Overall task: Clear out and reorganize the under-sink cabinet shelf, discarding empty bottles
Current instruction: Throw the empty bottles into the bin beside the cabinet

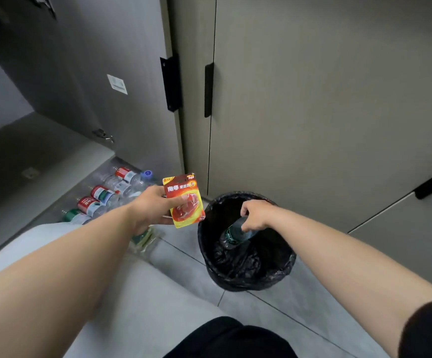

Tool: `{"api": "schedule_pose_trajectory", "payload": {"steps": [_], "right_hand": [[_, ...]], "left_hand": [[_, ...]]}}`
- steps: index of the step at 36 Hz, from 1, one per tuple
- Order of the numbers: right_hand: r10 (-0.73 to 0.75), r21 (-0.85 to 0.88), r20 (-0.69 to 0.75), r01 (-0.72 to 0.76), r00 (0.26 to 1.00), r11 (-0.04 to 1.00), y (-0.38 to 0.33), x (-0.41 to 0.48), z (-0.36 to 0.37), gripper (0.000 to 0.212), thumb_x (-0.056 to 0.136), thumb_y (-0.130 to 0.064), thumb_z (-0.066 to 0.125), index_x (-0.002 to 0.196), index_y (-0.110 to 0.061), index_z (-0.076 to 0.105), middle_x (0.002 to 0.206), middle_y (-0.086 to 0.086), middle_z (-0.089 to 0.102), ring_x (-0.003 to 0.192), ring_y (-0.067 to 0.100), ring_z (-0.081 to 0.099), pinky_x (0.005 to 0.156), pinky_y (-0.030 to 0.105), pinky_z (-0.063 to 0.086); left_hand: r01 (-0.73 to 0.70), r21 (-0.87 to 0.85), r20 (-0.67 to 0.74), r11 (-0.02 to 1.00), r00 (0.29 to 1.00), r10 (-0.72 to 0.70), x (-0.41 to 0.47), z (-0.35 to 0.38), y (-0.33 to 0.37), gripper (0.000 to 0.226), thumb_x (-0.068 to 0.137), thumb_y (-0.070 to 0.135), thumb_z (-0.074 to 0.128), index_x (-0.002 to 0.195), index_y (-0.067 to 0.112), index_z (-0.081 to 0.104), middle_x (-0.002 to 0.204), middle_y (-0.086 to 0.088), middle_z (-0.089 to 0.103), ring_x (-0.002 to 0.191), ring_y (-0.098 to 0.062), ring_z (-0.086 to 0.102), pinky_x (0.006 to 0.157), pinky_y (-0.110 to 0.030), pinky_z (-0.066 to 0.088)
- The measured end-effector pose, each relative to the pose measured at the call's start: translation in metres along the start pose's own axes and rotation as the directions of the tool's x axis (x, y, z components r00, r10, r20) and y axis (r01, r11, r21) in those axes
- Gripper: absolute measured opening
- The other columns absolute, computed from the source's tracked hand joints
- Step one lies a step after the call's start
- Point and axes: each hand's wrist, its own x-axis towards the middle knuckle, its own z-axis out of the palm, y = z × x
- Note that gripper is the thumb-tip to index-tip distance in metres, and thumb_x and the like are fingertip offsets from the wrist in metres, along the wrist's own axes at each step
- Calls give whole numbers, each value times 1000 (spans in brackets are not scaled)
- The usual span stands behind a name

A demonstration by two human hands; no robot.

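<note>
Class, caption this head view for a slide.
Right hand holds a bottle over the bin; left hand holds a red packet.

Red-and-yellow flat card pack (183, 200); green-labelled clear plastic bottle (231, 236); glossy black plastic bin liner (248, 280); pale grey floor tiles (274, 313).

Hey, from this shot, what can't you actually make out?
All in the head view:
1. Cap end of the bottle: hidden in the grip of the right hand.
2. Contents of the bin: lost in dark liner folds.
3. The row of bottles: near ends behind the left hand; fill levels too blurred.
4. The green packet on the floor: partly covered by that hand, blurred.
5. The red and yellow pack: small print unreadable.
</note>
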Motion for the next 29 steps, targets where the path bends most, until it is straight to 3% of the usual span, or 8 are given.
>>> {"api": "schedule_pose_trajectory", "payload": {"steps": [3, 9, 12, 16, 20, 24, 27, 29], "right_hand": [[-25, 63, -77, 30, 997, 998, 3, 17, 27, 39, 76, -23, 75, 112, -19, 60, 113, 4, 66, 93, 23, 64, 80, 34, 54], [-82, 46, -211, 94, 974, 994, -1, 39, 66, 39, 87, -31, 71, 121, -25, 53, 117, 3, 54, 99, 26, 57, 77, 34, 47], [-98, 64, -232, 115, 968, 991, -4, 45, 79, 40, 89, -27, 66, 126, -26, 51, 122, 3, 51, 102, 29, 58, 77, 34, 46], [-113, 88, -220, 135, 969, 987, -9, 50, 86, 40, 91, -19, 61, 131, -24, 55, 126, 8, 51, 109, 33, 58, 89, 39, 52], [-128, 109, -187, 150, 974, 983, -13, 53, 85, 44, 93, -23, 61, 136, -22, 51, 129, 10, 51, 116, 32, 56, 93, 41, 51], [-116, 143, -245, 155, 963, 977, -14, 49, 72, 38, 92, -27, 61, 129, -23, 54, 126, 5, 50, 118, 27, 52, 93, 40, 50], [-65, 441, -390, 249, 918, 863, -20, 40, 52, 19, 91, -22, 57, 106, -26, 68, 106, -3, 64, 101, 18, 61, 82, 31, 50], [-111, 715, -295, 296, 949, 634, -27, 29, 35, 19, 94, -26, 54, 102, -29, 70, 96, -4, 72, 91, 16, 67, 73, 25, 48]], "left_hand": [[35, 5, -31, 999, 999, -35, -3, -2, -1, 27, 93, 26, 72, 116, 14, 64, 109, -5, 76, 98, -24, 75, 77, -36, 63], [75, 6, -55, 997, 996, -75, -6, -3, -2, 32, 92, 29, 73, 120, 17, 62, 108, -1, 75, 93, -19, 74, 56, -24, 59], [87, 3, -49, 996, 995, -87, -5, -3, -3, 32, 91, 31, 73, 118, 20, 61, 110, -1, 74, 97, -20, 74, 63, -27, 60], [90, -1, -30, 996, 995, -90, -2, -2, -3, 21, 92, 30, 73, 109, 25, 62, 106, 2, 75, 97, -19, 73, 68, -30, 60], [103, -20, 1, 994, 995, -103, 1, 0, -4, 22, 92, 26, 74, 111, 25, 63, 103, 2, 77, 98, -21, 74, 78, -34, 61], [93, -55, 36, 994, 995, -91, -2, 2, -2, 13, 93, 21, 73, 103, 25, 66, 84, 10, 79, 80, -11, 77, 62, -26, 61], [67, -60, 46, 996, 997, -64, -7, 4, 2, 13, 91, 22, 74, 103, 23, 68, 82, 12, 78, 76, -5, 76, 54, -20, 57], [37, -37, 34, 999, 999, -36, -9, 6, 4, 18, 89, 26, 75, 106, 23, 70, 86, 11, 79, 79, -6, 76, 55, -19, 57]]}}
